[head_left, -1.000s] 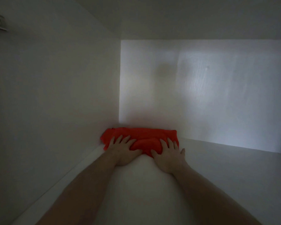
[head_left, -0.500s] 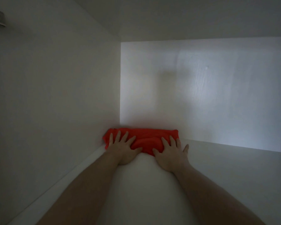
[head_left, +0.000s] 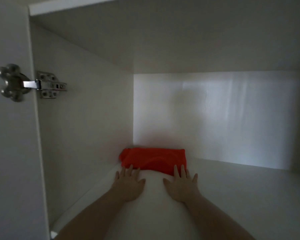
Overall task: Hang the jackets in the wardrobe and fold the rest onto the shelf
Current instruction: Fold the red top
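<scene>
Red cloth (head_left: 153, 160), folded, lies on the white shelf (head_left: 241, 196) in the back left corner, by the side wall & back wall. L hand (head_left: 128, 185) is flat, fingers straight, tips at the cloth's front edge. R hand (head_left: 181, 185) is flat too, fingertips on the cloth. Metal hinge (head_left: 31, 84) sits up left on the door.
</scene>
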`<state>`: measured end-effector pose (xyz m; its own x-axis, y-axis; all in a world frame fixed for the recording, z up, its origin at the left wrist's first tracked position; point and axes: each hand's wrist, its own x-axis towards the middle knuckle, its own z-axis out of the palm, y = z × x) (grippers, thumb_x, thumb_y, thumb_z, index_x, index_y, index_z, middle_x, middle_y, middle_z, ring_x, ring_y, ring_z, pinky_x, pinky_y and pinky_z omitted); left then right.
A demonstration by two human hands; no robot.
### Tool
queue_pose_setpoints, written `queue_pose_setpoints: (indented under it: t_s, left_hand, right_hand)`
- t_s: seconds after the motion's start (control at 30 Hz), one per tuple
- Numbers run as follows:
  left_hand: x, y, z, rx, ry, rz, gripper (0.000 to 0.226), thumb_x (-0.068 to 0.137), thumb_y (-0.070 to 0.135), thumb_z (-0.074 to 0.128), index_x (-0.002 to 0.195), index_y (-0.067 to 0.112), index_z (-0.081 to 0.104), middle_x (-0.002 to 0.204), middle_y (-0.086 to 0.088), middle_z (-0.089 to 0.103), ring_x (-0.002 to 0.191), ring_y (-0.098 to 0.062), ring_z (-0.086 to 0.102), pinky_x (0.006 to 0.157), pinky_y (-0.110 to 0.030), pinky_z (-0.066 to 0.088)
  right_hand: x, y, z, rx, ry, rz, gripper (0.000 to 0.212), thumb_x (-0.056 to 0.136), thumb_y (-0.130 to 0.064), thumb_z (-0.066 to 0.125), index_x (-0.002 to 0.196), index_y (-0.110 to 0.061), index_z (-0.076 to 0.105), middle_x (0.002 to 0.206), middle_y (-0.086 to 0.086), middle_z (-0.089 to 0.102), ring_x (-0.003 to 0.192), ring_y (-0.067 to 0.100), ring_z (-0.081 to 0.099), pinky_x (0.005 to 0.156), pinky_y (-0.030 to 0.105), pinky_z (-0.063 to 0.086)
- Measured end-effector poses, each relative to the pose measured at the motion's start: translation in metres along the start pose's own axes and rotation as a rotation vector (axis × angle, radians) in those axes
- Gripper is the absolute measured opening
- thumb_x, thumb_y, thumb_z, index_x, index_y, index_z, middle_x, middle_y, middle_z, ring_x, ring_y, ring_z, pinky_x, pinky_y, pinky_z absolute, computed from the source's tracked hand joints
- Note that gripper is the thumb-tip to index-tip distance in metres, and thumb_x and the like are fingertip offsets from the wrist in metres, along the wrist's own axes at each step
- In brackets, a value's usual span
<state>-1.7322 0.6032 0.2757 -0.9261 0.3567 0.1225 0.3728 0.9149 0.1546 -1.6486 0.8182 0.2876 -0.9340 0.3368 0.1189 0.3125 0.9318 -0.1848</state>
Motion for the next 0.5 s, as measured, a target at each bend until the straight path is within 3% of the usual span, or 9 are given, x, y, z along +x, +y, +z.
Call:
queue_pose_setpoints:
  t_s: [0.23,0.5]
  left_hand:
    - [-0.096,-0.002,-0.014,-0.026,-0.11,0.121,0.078,0.096,0.075,0.017,0.164,0.039,0.001,0.172,0.003,-0.011,0.158,-0.025,-0.015,0.125,-0.049,-0.012]
    - [-0.138,0.002,-0.027,-0.119,-0.125,0.149,0.075,0.099,0.072,0.028,0.164,0.038,0.013,0.173,0.004,0.003,0.159,-0.024,0.0,0.127,-0.046,-0.003]
  right_hand:
    - [-0.087,-0.002,-0.008,0.007,0.067,-0.065,0.08,0.103,-0.065,0.025,0.167,-0.024,-0.002,0.174,0.006,-0.01,0.161,0.03,0.0,0.126,0.062,-0.004]
    - [-0.182,-0.006,-0.011,0.086,-0.012,-0.075,0.082,0.102,-0.069,0.025,0.166,-0.03,-0.009,0.172,0.0,-0.023,0.16,0.028,-0.013,0.125,0.058,-0.011]
